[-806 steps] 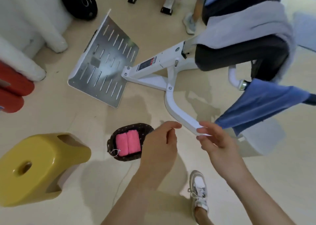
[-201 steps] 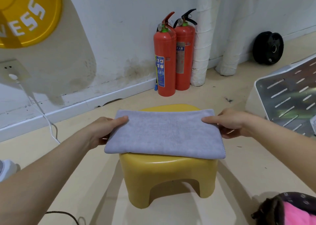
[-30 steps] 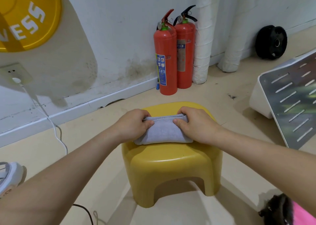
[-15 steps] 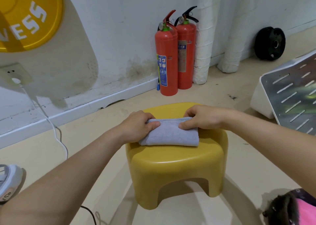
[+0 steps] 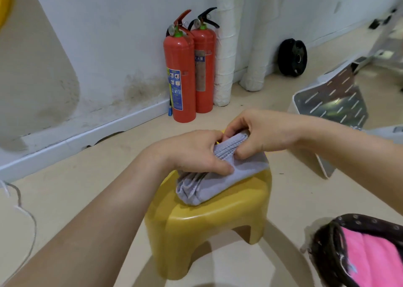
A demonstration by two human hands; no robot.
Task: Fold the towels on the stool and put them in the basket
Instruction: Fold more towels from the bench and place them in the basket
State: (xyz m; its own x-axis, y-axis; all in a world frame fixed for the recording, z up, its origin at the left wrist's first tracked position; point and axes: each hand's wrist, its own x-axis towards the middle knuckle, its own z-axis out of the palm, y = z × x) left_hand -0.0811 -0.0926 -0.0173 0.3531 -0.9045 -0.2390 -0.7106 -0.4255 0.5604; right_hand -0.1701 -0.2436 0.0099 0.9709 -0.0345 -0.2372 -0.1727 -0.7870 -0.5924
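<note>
A grey towel (image 5: 220, 181), folded into a thick small bundle, lies tilted on the top of the yellow plastic stool (image 5: 209, 228). My left hand (image 5: 196, 151) grips its upper left part, thumb pressed on the cloth. My right hand (image 5: 259, 132) pinches the towel's far end from the right, fingers curled around the fold. The dark woven basket (image 5: 325, 243) sits on the floor at the lower right, partly cut off by the frame, with a folded pink towel (image 5: 377, 258) inside it.
Two red fire extinguishers (image 5: 187, 69) stand against the white wall behind the stool, beside wrapped white pipes (image 5: 226, 47). A black weight plate (image 5: 293, 57) leans at the wall. A slotted metal footplate (image 5: 335, 99) is at the right. A white cable (image 5: 24, 217) trails on the left floor.
The flat folded towel has been folded over once more into a thicker bundle and both hands now grip it closer together. The view has shifted, bringing the basket further into frame.
</note>
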